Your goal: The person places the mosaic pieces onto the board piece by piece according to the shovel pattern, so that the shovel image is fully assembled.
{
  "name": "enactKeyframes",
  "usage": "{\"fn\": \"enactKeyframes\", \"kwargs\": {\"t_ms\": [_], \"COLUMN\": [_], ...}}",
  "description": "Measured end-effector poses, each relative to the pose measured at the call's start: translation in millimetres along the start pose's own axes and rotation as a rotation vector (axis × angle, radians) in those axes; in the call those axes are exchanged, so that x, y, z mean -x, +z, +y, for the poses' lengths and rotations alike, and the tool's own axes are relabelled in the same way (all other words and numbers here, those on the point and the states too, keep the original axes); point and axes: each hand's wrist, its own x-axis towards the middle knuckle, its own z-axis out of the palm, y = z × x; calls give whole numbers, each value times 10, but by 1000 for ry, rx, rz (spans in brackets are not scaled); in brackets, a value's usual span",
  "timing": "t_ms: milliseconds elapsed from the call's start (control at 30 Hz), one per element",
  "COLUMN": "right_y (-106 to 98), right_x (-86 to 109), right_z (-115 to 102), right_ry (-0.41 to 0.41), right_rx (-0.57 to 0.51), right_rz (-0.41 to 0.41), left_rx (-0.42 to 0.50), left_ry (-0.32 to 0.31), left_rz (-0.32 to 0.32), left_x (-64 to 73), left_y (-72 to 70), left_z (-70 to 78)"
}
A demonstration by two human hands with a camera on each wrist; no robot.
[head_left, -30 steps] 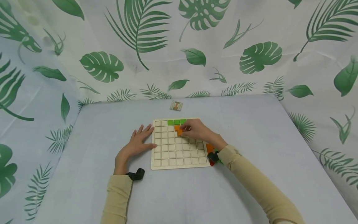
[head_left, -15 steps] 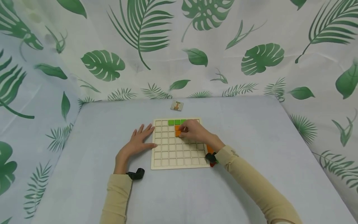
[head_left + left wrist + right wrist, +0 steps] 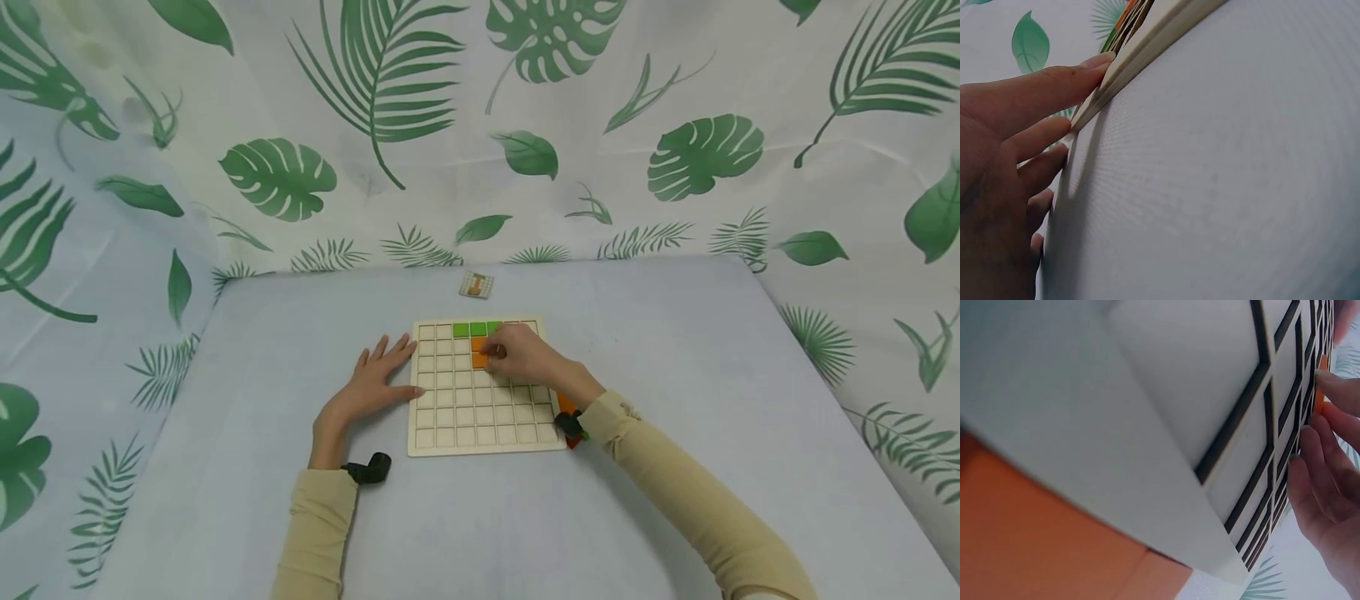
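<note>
On one board (image 3: 465, 415) lie two orange tiles (image 3: 477, 361), right grip (image 3: 527, 353) pinching one, left (image 3: 369, 387) spread.

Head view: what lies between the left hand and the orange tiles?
Only bare cells of the grid board lie between the left hand and the orange tiles, as the head view shows.

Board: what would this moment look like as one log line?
left hand: thumb on edge of board | right hand: fingertips at orange tiles | green tiles: far row

The pale table (image 3: 457, 533) bears a grid board (image 3: 464, 414), card (image 3: 476, 285) and coloured pieces (image 3: 566, 404).
</note>
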Motion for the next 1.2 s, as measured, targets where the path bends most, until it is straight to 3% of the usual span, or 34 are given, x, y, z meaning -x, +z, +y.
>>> {"fn": "enactKeyframes", "kwargs": {"t_ms": [667,900,1200], "right_y": [-27,-82,-218], "right_x": [103,216,411], "right_z": [17,21,50], "right_ry": [5,-32,-9], "right_rx": [-21,3,-48], "right_rz": [-2,19,48], "left_rx": [19,25,13], "left_ry": [11,2,-12], "left_rz": [3,1,7], "left_x": [4,22,21], "left_y": [23,30,18], "left_z": [5,20,12]}}
